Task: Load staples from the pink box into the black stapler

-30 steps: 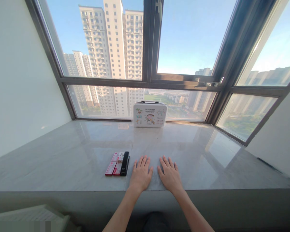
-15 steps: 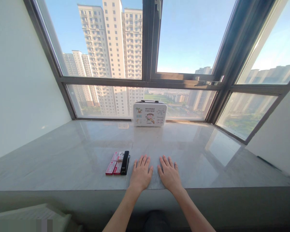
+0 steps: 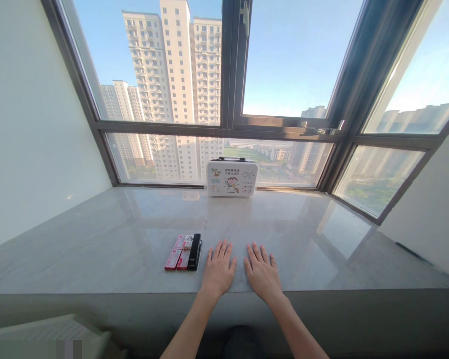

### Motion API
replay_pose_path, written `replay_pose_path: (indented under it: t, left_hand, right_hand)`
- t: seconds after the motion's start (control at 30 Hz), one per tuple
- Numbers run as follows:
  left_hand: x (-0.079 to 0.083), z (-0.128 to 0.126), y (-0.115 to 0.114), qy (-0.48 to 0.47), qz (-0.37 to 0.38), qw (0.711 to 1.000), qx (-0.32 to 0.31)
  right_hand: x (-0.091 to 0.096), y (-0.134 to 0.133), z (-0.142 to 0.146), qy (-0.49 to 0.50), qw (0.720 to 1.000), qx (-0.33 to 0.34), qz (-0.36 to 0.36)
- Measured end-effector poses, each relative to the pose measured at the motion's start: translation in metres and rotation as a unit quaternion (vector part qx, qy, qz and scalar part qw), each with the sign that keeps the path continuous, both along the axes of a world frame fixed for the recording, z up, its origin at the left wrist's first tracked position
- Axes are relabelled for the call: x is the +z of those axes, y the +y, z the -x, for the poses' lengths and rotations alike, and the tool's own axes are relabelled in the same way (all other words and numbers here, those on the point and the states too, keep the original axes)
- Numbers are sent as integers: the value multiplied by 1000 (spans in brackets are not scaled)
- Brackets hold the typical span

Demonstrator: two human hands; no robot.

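My left hand (image 3: 218,269) and my right hand (image 3: 263,271) lie flat, side by side, palms down on a grey marble window sill (image 3: 115,244), fingers stretched out and holding nothing. Just left of my left hand lies a black stapler (image 3: 193,252). Small red and pink boxes (image 3: 177,253) lie against the stapler's left side. At the back of the sill, against the glass, stands a white case (image 3: 231,177) with cartoon pictures and a handle on top.
A large window (image 3: 232,89) with a dark frame runs along the back and the right. White walls close in on both sides. A white object (image 3: 52,334) sits below the sill's front edge at the lower left.
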State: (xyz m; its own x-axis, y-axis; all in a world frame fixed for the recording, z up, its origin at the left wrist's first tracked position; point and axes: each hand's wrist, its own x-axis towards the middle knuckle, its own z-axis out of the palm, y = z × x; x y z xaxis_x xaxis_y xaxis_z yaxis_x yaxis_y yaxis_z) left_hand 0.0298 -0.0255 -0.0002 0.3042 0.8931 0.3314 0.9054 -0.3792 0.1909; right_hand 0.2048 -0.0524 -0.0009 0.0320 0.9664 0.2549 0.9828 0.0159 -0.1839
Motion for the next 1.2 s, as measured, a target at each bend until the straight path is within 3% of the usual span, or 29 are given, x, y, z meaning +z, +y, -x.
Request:
replay_pose_path:
  t: [0.5, 0.67, 0.8, 0.87, 1.07, 1.13, 1.2]
  left_hand:
    - [3, 0, -12, 18, -5, 1000, 12]
    - [6, 1, -20, 20, -13, 1000, 14]
    - [11, 8, -42, 17, -27, 999, -3]
    - [10, 15, -58, 9, -27, 999, -18]
    - [-3, 40, -98, -31, 12, 999, -37]
    - [0, 46, -102, -41, 19, 998, -47]
    - [9, 49, -102, -66, 26, 997, -39]
  right_hand:
    - [4, -29, 14, -11, 1000, -16, 0]
    - [23, -35, 21, 68, 998, -8, -2]
    - [49, -15, 46, 238, 970, 43, 38]
    - [57, 1, 72, 270, 960, 70, 24]
    - [60, 56, 157, 268, 955, 127, 19]
    - [62, 72, 167, 258, 955, 141, 32]
    - [64, 82, 160, 245, 954, 166, 43]
